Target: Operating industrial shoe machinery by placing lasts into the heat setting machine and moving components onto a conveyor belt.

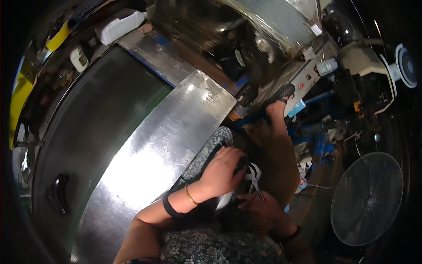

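Observation:
My left hand (223,170) is over my lap, its fingers curled round a black part (241,164), most of which it hides. Close by on the right, my right hand (265,212) is lower, with fingers bent together near a thin shiny metal tip. Between the two hands shows a white looped piece (253,172); whether it joins the metal tip is unclear. A white strip (225,200) hangs below my left wrist. What the right fingers grip is too dark to make out. A glossy black curved part (58,195) lies apart on the dark belt at the left.
A shiny metal table (154,145) runs along my left, beside the dark belt (103,101). Ahead is a machine panel with a red button (301,86). A sandalled foot (285,93) rests near it. At right stands a round wire fan guard (367,199).

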Available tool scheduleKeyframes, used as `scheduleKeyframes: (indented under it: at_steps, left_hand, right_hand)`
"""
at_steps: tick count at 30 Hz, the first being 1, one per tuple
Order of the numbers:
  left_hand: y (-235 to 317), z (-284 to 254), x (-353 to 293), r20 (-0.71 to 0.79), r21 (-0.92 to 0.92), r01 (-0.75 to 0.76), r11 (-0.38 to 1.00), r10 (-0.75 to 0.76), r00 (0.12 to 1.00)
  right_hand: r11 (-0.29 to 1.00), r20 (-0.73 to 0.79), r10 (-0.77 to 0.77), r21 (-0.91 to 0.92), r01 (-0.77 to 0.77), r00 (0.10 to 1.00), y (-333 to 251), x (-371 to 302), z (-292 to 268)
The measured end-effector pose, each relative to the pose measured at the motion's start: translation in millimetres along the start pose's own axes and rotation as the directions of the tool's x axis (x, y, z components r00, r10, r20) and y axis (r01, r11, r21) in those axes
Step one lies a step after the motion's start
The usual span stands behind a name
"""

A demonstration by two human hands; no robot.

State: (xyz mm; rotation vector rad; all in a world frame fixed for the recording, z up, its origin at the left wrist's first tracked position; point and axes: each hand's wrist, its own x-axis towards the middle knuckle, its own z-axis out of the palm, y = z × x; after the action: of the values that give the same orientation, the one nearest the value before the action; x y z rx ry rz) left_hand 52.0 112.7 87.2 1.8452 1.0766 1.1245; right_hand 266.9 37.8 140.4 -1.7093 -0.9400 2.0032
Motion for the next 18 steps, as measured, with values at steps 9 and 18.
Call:
scheduleKeyframes:
  at_steps: [9, 18]
  left_hand:
    - [-8, -19, -16, -0.031, 0.11, 0.012, 0.994, -0.009, 0.999]
    - [0, -3, -21, -0.1, 0.125, 0.01, 0.992, 0.003, 0.995]
  right_hand:
    - [0.882, 0.468, -0.044, 0.433, -0.186, 0.883, -7, 35, -6]
    - [0.888, -0.062, -0.418, -0.238, 0.393, 0.906, 60, 49, 29]
